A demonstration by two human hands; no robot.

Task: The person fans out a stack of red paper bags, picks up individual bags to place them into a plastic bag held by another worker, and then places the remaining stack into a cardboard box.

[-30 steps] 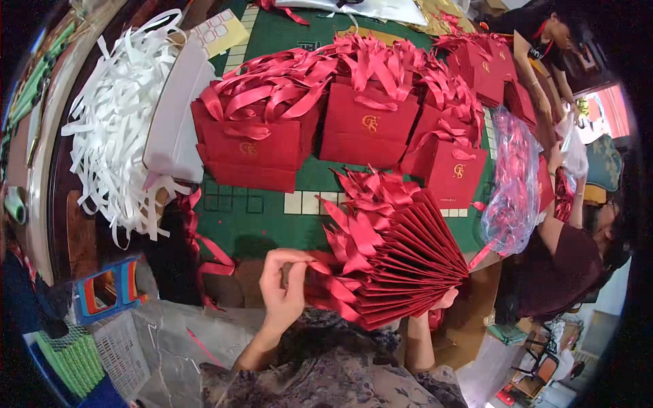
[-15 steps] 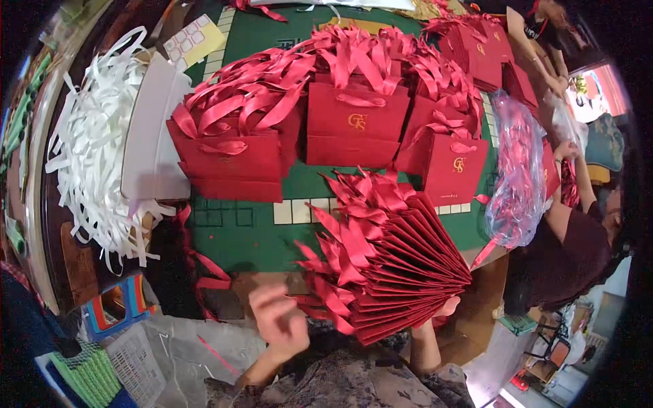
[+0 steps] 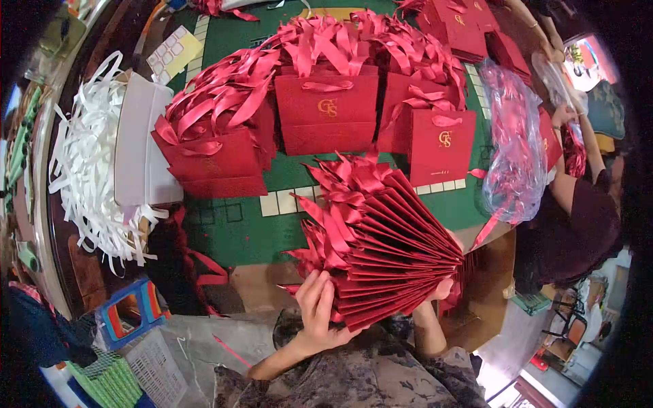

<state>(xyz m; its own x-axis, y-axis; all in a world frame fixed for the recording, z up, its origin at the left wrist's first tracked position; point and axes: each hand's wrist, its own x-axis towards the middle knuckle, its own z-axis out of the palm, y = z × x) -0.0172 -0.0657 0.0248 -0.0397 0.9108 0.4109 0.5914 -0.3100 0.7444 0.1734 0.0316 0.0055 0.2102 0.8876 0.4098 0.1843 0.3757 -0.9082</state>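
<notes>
A fanned stack of red paper bags with pink-red ribbon handles is held above the table's near edge. My right hand grips the narrow end of the fan at its lower right; the bags hide part of the hand. At the fan's lower left, my left hand touches the nearest bag and the ribbons, its thumb under the bag's corner and its fingers raised. Beyond the fan stand groups of red bags, among them a middle bag and a right bag, both with gold lettering.
White ribbons spill beside a pale box at left. A clear plastic bag of red ribbons lies at right on the green table. Another person is at the right, with arms reaching toward more red bags. A blue frame is lower left.
My left hand has moved right and up to the fan's lower left corner, where it now touches the bags. The view has shifted slightly.
</notes>
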